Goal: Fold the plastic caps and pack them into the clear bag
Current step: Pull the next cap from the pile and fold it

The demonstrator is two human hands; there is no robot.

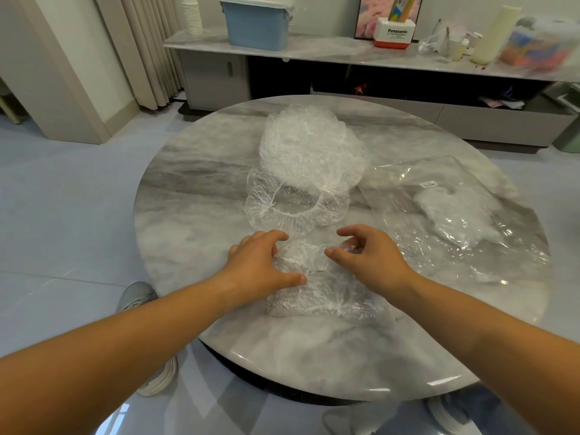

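Observation:
A crumpled clear plastic cap (317, 293) lies on the round marble table (194, 215) near its front. My left hand (260, 262) grips the cap's left side with curled fingers. My right hand (367, 255) pinches its upper right edge. Behind them an opened cap (282, 202) lies flat with its elastic ring showing, and a pile of caps (310, 142) sits farther back. The clear bag (455, 211) lies flat to the right with folded caps inside.
A low grey cabinet (345, 51) runs behind the table, carrying a blue lidded box (257, 23), a stack of paper cups (192, 14) and a Panasonic box (394, 34). Shoes (138, 298) stand on the tiled floor left of the table.

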